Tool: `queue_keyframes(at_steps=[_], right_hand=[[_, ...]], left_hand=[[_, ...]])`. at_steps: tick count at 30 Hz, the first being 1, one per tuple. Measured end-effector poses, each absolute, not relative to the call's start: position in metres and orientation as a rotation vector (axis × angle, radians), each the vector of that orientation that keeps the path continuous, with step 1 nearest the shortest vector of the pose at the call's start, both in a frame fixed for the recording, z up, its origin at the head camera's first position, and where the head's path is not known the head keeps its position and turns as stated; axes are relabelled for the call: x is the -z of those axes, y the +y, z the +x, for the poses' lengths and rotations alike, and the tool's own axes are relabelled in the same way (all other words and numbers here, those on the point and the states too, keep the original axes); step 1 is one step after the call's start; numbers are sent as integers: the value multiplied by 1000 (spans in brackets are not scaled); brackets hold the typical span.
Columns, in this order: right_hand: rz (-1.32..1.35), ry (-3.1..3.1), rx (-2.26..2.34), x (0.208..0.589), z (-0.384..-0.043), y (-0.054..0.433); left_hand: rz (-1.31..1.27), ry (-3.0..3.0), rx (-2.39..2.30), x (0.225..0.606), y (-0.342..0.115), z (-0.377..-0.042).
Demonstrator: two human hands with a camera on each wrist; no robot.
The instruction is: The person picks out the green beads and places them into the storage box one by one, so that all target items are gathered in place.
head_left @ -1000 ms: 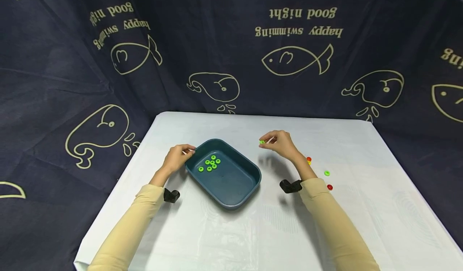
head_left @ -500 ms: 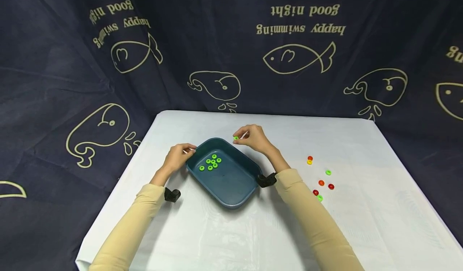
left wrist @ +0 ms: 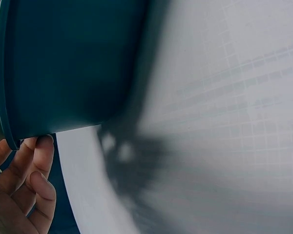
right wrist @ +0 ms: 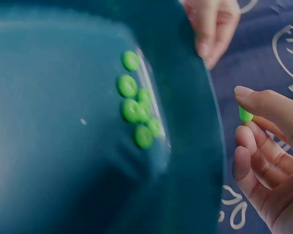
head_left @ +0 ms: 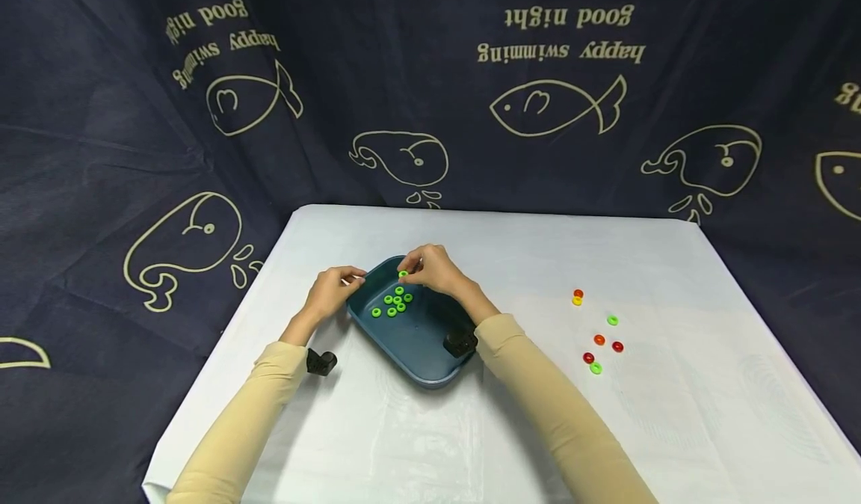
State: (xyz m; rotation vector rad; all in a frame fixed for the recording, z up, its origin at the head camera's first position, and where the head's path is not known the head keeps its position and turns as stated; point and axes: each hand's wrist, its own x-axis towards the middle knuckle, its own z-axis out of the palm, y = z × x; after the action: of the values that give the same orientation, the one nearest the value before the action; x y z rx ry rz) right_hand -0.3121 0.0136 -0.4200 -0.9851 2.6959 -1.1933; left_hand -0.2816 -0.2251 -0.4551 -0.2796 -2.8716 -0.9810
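Note:
A dark blue-green plastic tub stands on the table, with several small green rings lying together toward its left end. My left hand grips the tub's rim at the left corner; in the left wrist view its fingers are against the outer wall, under the lip. My right hand is over the tub's far end, pinching one green ring between thumb and fingertips. The right wrist view shows that pinched ring partly covered by the thumb.
On the white-covered table, to the right of the tub, lie loose rings: an orange-red ring touching a yellow ring, a lone green ring, and several more red, orange and green ones. A dark printed curtain hangs behind.
My right hand has moved left from above the table to over the tub, carrying the pinched green ring. The left hand stays at the rim. More loose rings are uncovered on the right.

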Motion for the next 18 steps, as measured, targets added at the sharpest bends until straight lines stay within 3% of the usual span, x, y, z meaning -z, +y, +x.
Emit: queue_keyframes(at_steps=[18], right_hand=[[-950,2661,862,450,-309,-27]], left_hand=[[-292,-2865,1010,455,-226,-282]])
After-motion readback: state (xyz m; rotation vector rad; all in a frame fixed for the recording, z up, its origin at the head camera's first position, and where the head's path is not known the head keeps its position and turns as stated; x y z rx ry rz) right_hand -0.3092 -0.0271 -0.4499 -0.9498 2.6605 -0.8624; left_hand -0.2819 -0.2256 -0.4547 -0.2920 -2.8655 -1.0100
